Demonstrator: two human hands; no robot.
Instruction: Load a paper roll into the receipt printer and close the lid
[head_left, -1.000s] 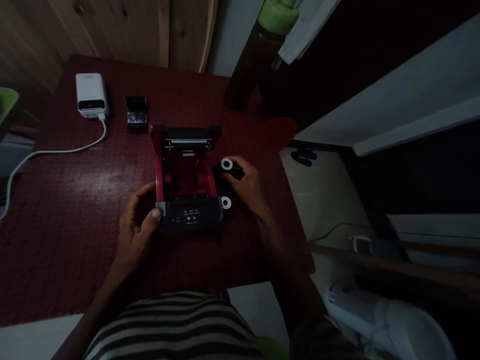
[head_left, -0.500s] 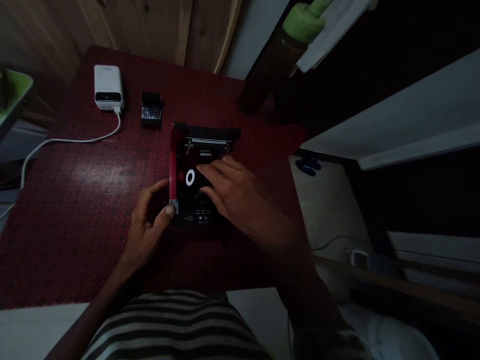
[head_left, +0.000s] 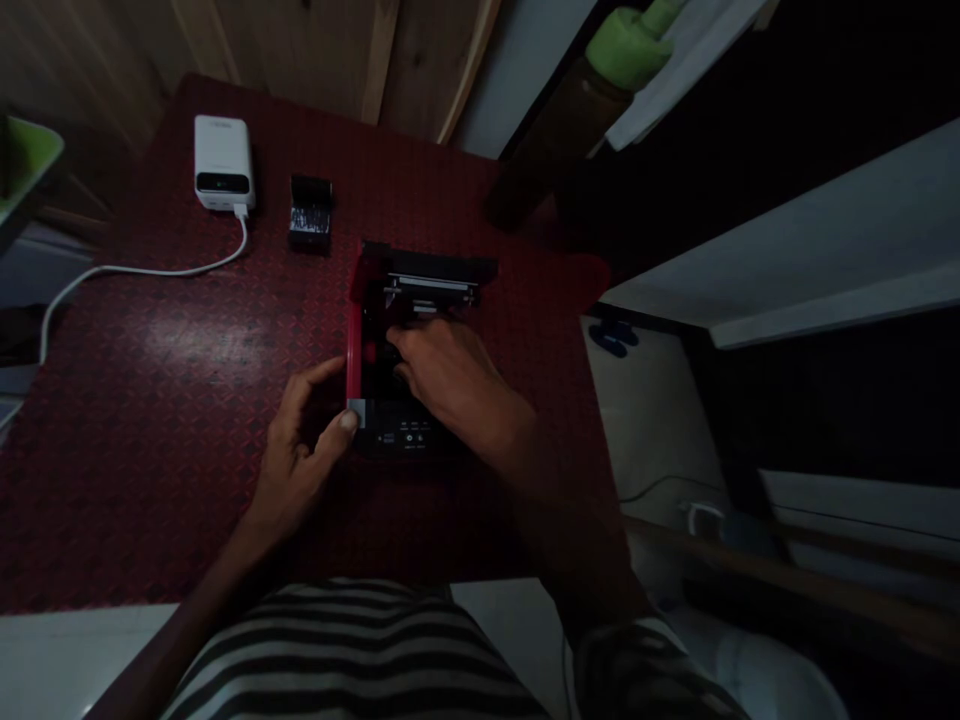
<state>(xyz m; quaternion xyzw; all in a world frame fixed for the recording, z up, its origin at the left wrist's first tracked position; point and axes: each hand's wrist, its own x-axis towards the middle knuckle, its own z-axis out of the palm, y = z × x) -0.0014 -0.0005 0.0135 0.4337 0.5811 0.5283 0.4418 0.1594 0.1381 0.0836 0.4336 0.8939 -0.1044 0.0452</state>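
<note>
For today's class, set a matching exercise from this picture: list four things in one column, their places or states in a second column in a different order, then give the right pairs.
Things
1. Left hand
2. Right hand
3. White power bank
4. Small black box

Places or states
A. Standing on the red table, beside the power bank
B. Reaching into the open printer
C. Plugged into a white cable
D. At the printer's near left corner

Pairs: 1-D, 2-B, 3-C, 4-A
</note>
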